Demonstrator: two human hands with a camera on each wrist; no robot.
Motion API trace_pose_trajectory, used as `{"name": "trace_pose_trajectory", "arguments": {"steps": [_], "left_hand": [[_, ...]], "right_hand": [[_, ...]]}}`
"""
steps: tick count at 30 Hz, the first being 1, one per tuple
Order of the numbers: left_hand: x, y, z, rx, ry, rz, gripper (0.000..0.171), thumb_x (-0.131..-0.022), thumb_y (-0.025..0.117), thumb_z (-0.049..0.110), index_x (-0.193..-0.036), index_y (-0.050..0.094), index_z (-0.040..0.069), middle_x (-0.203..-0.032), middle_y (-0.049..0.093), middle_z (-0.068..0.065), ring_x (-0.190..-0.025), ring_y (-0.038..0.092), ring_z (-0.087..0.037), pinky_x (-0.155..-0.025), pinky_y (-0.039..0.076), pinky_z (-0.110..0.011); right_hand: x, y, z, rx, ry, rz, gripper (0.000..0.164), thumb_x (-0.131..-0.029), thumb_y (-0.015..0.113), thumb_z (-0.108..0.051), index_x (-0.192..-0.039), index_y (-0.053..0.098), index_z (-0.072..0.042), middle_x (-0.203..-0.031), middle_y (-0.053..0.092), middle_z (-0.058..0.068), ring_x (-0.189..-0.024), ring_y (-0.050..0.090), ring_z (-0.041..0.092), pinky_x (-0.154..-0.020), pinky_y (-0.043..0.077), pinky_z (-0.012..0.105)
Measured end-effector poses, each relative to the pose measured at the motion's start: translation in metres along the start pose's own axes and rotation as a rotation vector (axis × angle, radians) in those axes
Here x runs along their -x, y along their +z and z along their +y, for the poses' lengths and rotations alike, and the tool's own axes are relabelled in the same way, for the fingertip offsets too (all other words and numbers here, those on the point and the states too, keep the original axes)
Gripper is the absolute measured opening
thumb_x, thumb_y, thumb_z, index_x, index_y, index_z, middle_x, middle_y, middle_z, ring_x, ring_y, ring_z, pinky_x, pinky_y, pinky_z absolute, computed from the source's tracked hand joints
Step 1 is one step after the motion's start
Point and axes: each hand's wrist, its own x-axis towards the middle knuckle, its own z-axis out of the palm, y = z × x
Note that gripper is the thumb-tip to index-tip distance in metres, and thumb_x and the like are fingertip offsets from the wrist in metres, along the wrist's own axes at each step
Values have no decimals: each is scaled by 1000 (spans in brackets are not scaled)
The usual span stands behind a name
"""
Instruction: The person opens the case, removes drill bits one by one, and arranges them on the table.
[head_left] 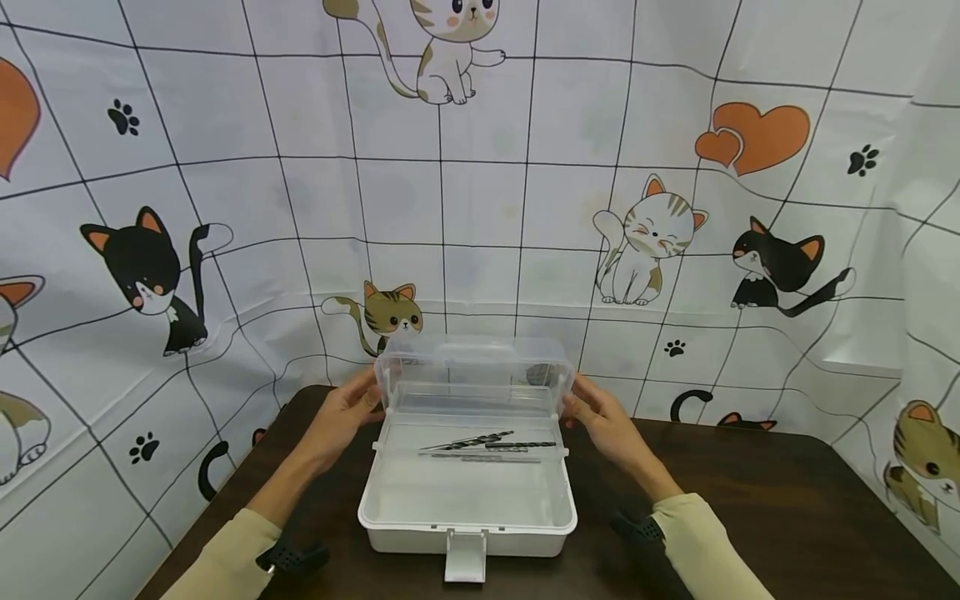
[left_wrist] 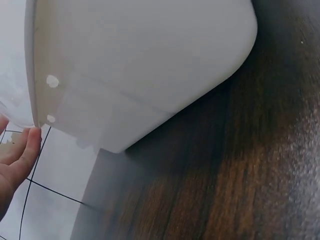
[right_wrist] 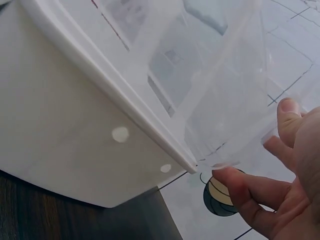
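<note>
A white plastic storage box (head_left: 468, 500) stands on the table with its clear lid (head_left: 472, 367) raised at the back. Several drill bits (head_left: 517, 445) lie toward the rear of its white interior. My left hand (head_left: 347, 421) holds the lid's left side; in the left wrist view its fingertips (left_wrist: 34, 134) are at the rim's back corner. On the opposite side my right hand (head_left: 603, 421) holds the lid's edge, its thumb and fingers on either side of it. The box's front latch (head_left: 466, 557) hangs down.
The dark wooden table (head_left: 750, 500) extends to the right of the box. Behind it hangs a white cloth (head_left: 480, 200) printed with a grid, cats and hearts. Dark wrist straps (head_left: 292, 557) show at both sleeves.
</note>
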Motion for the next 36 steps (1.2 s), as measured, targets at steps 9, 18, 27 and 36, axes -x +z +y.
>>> {"name": "trace_pose_trajectory", "arguments": {"steps": [9,18,27,36], "left_hand": [[4,0,8,-34,-69,-21,56,-108,53,29,-160,36,18,-155,42,-12,-135,48,-34,-98,49,-46],[0,11,18,-20,-142,-100,59,-108,51,8,-162,29,13,-156,39,-20,-134,48,-37,-103,45,-46],[3,13,20,-29,-245,-74,55,-108,51,8,-160,33,9,-144,52,-22,-123,59,-33,-97,50,-46],[4,12,19,12,-310,-58,58,-106,59,13,-157,36,-1,-138,58,-22,-117,64,-32,-92,54,-43]], "right_hand": [[3,0,3,63,86,40,54,-109,53,-32,-158,41,-13,-138,60,15,-98,71,24,-76,54,49],[13,-4,3,-29,226,112,58,-106,58,-40,-154,46,-11,-139,58,19,-99,72,28,-78,54,41],[12,1,9,-100,323,147,59,-102,64,-44,-146,57,-6,-139,58,18,-88,72,26,-71,54,34],[8,0,13,-220,463,108,59,-101,65,-43,-141,60,0,-148,49,19,-82,72,29,-65,54,30]]}}
